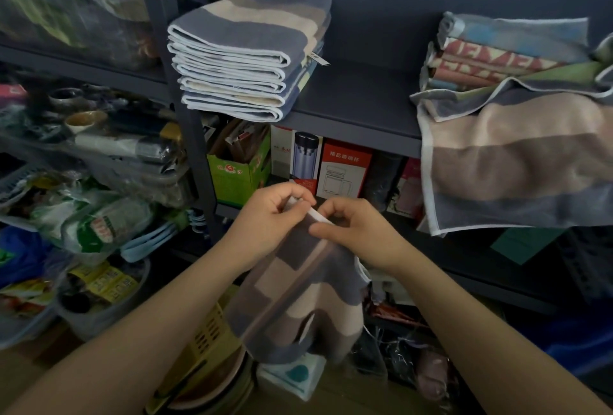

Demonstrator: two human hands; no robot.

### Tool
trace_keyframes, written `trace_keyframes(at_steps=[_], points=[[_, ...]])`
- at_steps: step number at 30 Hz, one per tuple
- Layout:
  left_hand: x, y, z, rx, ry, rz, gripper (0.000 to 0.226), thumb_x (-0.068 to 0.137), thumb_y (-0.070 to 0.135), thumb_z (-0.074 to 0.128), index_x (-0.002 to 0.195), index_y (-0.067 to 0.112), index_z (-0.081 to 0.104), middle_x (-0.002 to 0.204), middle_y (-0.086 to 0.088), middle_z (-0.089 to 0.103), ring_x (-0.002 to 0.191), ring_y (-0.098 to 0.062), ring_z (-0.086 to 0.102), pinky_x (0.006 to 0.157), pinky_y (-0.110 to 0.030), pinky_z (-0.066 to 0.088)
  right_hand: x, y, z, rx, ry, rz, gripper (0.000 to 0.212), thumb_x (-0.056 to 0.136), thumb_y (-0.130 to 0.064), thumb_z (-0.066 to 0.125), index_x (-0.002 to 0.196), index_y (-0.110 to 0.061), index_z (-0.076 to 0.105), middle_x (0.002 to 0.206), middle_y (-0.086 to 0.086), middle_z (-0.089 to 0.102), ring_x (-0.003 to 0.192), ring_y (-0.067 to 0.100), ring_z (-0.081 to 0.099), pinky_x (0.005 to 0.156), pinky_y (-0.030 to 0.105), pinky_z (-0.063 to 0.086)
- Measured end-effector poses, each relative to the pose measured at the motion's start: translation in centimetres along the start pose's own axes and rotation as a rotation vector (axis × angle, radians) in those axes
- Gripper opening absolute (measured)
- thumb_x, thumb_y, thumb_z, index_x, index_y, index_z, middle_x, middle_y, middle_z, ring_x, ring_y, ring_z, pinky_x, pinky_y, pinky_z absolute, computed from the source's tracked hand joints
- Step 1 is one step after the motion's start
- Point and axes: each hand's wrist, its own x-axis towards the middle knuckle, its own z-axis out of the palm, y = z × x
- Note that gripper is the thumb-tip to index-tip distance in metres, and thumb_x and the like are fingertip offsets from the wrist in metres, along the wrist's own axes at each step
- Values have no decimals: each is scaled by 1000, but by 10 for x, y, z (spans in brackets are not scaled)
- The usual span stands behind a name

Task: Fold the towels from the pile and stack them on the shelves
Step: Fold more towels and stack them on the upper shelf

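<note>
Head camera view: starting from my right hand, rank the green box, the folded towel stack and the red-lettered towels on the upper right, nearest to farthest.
From the right hand:
1. Green box, on the lower shelf, just up and left of the hand.
2. Folded towel stack, on the shelf above, left of centre.
3. Red-lettered towels, upper right, farthest in the picture.

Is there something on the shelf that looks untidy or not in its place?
Yes. On the right, an unfolded striped towel droops over the shelf edge from the loose pile; the folded stack on the left sits neatly.
</note>
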Motion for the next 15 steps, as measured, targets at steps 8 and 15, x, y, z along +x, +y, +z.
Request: trace_keyframes(at_steps=[8,15], points=[[0,-6,-2,91,17,-28,30,89,0,44,72,24,52,74,-8,54,64,-8,46,57,-13,34,2,29,4,-248,8,-102,25,84,-22,66,70,-1,62,65,10,57,57,7,47,56,22,37],[-5,-9,-12,185,-46,73,26,94,3,41,106,21,56,88,16,54,79,12,51,69,-2,36,-2,20,11,-305,240,-157,16,84,-21,66,96,-22,54,79,-7,67,75,0,61,67,13,48]])
